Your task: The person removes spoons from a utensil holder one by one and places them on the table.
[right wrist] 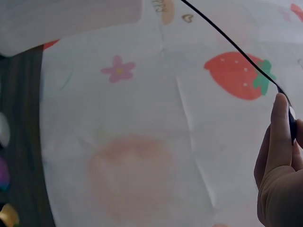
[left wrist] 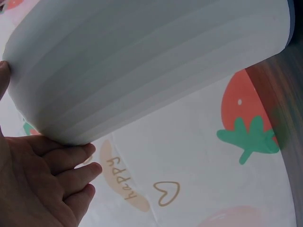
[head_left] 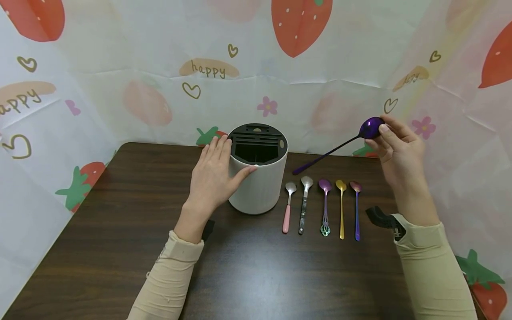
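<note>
A long-handled purple spoon (head_left: 370, 127) is pinched by its bowl between the thumb and fingers of my right hand (head_left: 402, 149), raised above the table's far right. Its thin dark handle slants down to the left toward the white container. My left hand (head_left: 214, 173) rests against the left side and rim of that white cylindrical container (head_left: 258, 189), fingers fairly straight and thumb along the front. A black slotted top (head_left: 259, 129) with an open compartment covers the container. In the left wrist view, the fingers (left wrist: 71, 163) touch the container's ribbed wall.
Right of the container, several spoons lie in a row: a pink-handled one (head_left: 286, 218), a dark-handled one (head_left: 303, 213), a purple ornate one (head_left: 325, 206), a gold one (head_left: 342, 211) and a blue-handled one (head_left: 357, 213). Behind the brown table (head_left: 120, 249) hangs a strawberry-print cloth (head_left: 240, 26).
</note>
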`<state>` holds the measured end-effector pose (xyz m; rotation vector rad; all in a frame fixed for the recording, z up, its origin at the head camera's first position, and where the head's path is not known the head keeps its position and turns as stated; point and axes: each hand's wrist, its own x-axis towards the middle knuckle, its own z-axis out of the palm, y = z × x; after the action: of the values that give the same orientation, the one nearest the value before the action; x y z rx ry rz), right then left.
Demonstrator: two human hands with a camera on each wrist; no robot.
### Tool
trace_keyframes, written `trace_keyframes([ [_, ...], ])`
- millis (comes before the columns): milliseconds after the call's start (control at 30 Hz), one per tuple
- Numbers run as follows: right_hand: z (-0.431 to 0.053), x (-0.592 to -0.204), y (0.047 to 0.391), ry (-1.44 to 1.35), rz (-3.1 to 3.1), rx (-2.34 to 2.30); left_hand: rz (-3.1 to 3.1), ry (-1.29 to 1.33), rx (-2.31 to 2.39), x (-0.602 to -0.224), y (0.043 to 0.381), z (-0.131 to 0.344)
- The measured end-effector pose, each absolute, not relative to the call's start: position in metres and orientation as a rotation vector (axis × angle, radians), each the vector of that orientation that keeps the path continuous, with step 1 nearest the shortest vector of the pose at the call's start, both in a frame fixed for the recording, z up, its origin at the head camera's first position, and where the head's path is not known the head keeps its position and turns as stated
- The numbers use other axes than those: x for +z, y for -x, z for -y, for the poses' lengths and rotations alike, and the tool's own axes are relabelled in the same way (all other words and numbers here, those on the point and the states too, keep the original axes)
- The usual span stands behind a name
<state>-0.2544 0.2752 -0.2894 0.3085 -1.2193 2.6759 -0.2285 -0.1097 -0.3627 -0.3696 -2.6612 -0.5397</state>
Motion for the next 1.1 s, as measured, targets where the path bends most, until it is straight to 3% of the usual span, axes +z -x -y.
trace_keyframes([
  [767, -0.353, -0.336, 0.251, -0.060, 1.851, 2.484, 2.668, 0.363, -0.526, -0.365, 0.229, 0.110],
  [1100, -0.381, -0.356, 0.267, 0.074, 2.146, 2.351, 2.667, 0.363, -0.538, -0.364, 0.229, 0.110],
])
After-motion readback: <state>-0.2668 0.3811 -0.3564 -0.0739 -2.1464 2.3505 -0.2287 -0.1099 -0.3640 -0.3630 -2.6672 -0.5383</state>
